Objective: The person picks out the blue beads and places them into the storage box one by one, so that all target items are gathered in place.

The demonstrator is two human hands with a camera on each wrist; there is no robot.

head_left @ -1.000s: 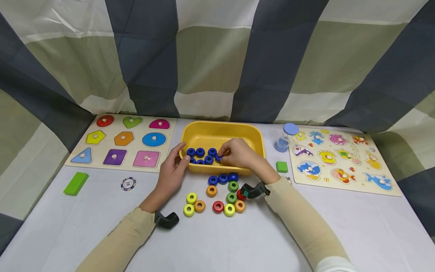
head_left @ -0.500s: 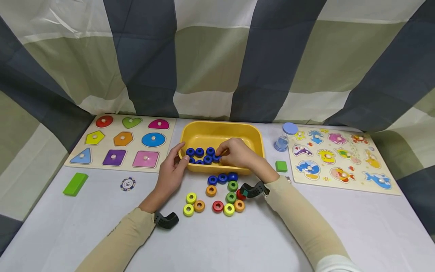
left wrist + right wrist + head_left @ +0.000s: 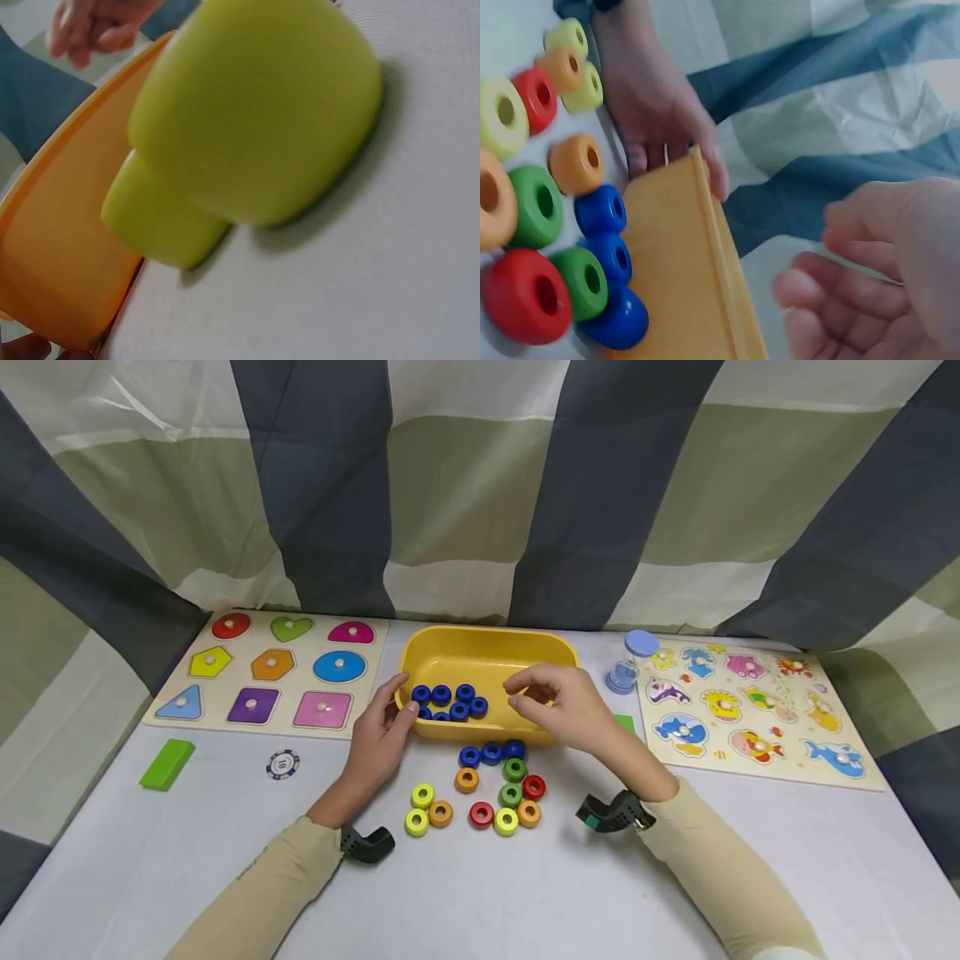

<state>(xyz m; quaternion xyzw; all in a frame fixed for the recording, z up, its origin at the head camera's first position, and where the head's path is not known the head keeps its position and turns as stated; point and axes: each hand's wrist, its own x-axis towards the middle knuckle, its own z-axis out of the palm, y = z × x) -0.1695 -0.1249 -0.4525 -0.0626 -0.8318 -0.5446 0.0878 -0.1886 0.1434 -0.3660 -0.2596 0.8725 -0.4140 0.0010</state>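
Observation:
A yellow plastic tray [image 3: 489, 653] stands at the back middle of the table, with several blue rings [image 3: 459, 711] gathered in its left half. My left hand [image 3: 378, 742] grips the tray's left end, thumb at the rim. Over the tray's right side is my right hand [image 3: 566, 706], fingers loosely bent and nothing between them; the right wrist view shows the same bent fingers [image 3: 847, 289] beyond the tray wall. In front of the tray lie blue rings [image 3: 491, 753], green rings [image 3: 514, 769], red rings [image 3: 482, 816], orange rings [image 3: 467, 780] and yellow rings [image 3: 422, 796].
A shape puzzle board [image 3: 311, 681] lies left of the tray, an animal puzzle board [image 3: 757, 714] to the right. Beside that one stands a small blue-capped sand timer [image 3: 626, 664]. A green block [image 3: 167, 765] and a poker chip [image 3: 282, 765] lie front left. Checked cloth [image 3: 480, 493] hangs behind.
My right hand has let go of a blue ring inside the tray, beside the other blue ones, and moved up and right. The left hand has stayed at the tray's left end.

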